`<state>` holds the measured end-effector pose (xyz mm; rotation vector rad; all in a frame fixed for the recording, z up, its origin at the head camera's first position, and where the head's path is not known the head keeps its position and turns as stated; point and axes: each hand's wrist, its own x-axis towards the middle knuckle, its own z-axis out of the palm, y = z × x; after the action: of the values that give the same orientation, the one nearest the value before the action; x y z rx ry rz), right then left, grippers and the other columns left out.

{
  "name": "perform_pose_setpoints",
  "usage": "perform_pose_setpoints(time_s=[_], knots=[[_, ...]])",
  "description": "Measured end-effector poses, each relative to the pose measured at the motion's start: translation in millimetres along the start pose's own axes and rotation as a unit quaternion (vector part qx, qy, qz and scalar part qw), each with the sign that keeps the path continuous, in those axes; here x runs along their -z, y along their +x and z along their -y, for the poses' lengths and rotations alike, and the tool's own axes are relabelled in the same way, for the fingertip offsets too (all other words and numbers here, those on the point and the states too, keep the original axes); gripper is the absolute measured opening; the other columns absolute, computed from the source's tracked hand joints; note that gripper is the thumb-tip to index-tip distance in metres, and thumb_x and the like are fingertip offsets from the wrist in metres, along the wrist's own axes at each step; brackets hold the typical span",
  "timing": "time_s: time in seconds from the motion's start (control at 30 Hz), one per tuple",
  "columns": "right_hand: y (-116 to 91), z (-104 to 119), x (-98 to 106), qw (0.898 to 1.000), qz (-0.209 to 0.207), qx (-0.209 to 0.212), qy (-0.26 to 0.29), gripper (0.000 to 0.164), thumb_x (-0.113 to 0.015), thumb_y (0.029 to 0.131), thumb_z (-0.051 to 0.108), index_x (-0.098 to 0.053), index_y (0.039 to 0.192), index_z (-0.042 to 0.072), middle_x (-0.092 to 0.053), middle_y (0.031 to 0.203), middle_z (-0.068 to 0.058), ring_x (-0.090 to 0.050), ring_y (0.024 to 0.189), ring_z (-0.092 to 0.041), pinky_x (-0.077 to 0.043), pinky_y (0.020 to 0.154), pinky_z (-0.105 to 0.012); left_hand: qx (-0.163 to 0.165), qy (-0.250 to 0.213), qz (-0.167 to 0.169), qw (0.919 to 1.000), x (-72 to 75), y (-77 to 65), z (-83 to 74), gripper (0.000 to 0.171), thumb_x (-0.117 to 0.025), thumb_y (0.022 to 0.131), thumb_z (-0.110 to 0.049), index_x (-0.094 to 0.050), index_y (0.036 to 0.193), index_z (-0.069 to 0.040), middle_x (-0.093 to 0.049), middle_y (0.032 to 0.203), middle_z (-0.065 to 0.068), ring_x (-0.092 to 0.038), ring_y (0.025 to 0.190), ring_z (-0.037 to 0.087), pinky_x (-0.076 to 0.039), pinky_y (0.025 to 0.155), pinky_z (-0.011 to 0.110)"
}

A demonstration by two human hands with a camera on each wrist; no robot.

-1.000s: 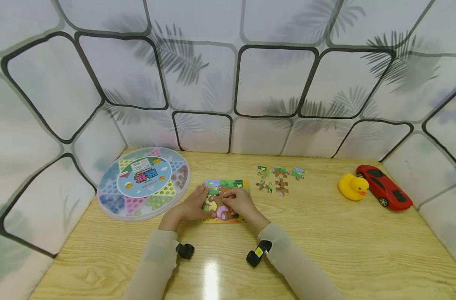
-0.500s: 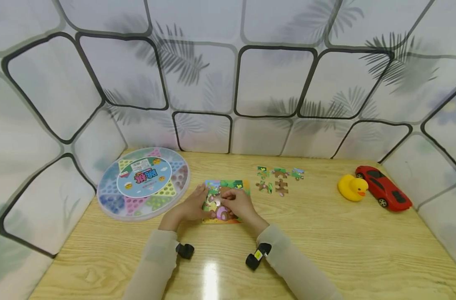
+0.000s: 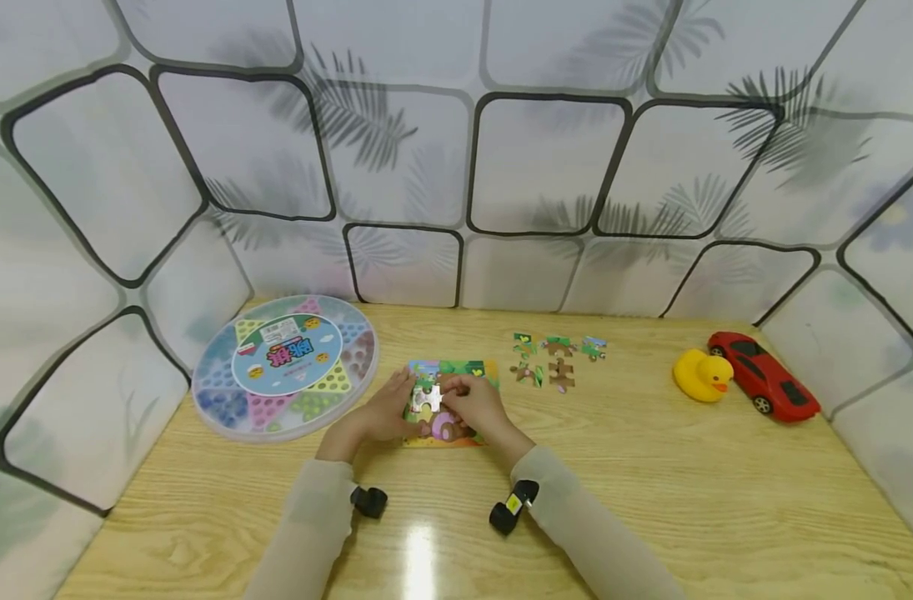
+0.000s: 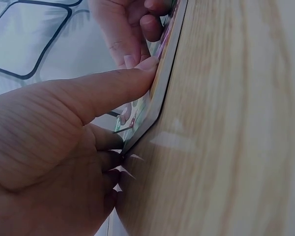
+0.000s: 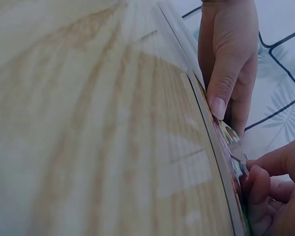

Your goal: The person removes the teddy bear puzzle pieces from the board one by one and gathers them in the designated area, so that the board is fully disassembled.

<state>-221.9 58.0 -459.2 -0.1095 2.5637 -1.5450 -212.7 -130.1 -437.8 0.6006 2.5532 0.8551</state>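
Observation:
A small jigsaw puzzle with a bear picture lies in its tray on the table in the head view. My left hand rests at its left side, fingers along the edge. In the left wrist view the thumb presses on the puzzle's front border. My right hand pinches a puzzle piece between thumb and fingertips, low over the picture. Beside those fingertips, a piece-shaped patch shines pale with glare in the head view. The right hand hides part of the bear.
Several loose puzzle pieces lie behind and right of the puzzle. A round board game sits at left. A yellow rubber duck and a red toy car stand at right. Patterned fabric walls enclose the wooden table.
A pale, shiny piece-shaped patch has appeared by my right fingertips, where the bear's brown body showed before. Both hands have hardly moved.

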Motion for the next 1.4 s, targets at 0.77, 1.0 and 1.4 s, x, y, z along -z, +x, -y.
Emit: perform_pose_setpoints(time_s=[0.77, 1.0, 1.4], knots=[[2.3, 4.9, -0.3, 0.999, -0.014, -0.039, 0.030, 0.011, -0.065, 0.087, 0.007, -0.072, 0.086, -0.001, -0.057, 0.053, 0.002, -0.049, 0.041, -0.004, -0.039, 0.040, -0.015, 0.016, -0.028, -0.014, 0.9994, -0.7, 1.2, -2.7, 0.094, -0.073, 0.083, -0.026, -0.014, 0.147, 0.010, -0.001, 0.155, 0.025, 0.004, 0.143, 0.039, -0.006, 0.114, 0.050], [3.2, 4.8, 1.2, 0.996, -0.007, -0.055, 0.066, 0.013, -0.064, 0.086, 0.004, -0.072, 0.090, -0.005, -0.053, 0.049, 0.003, -0.049, 0.041, -0.004, -0.039, 0.040, -0.015, 0.017, -0.037, -0.017, 0.9990, -1.8, 2.2, 0.2, 0.094, -0.074, 0.083, -0.025, -0.015, 0.147, 0.008, -0.001, 0.155, 0.025, 0.004, 0.143, 0.039, -0.007, 0.114, 0.050], [-2.2, -0.1, 17.5, 0.989, 0.020, -0.062, 0.137, 0.016, -0.063, 0.090, 0.006, -0.070, 0.099, -0.005, -0.067, 0.073, -0.007, -0.054, 0.048, -0.007, -0.046, 0.046, -0.017, 0.010, -0.024, -0.005, 0.9996, -1.4, -0.5, -2.0, 0.093, -0.071, 0.085, -0.027, -0.013, 0.147, 0.010, 0.003, 0.155, 0.025, 0.005, 0.142, 0.039, -0.006, 0.114, 0.051]])
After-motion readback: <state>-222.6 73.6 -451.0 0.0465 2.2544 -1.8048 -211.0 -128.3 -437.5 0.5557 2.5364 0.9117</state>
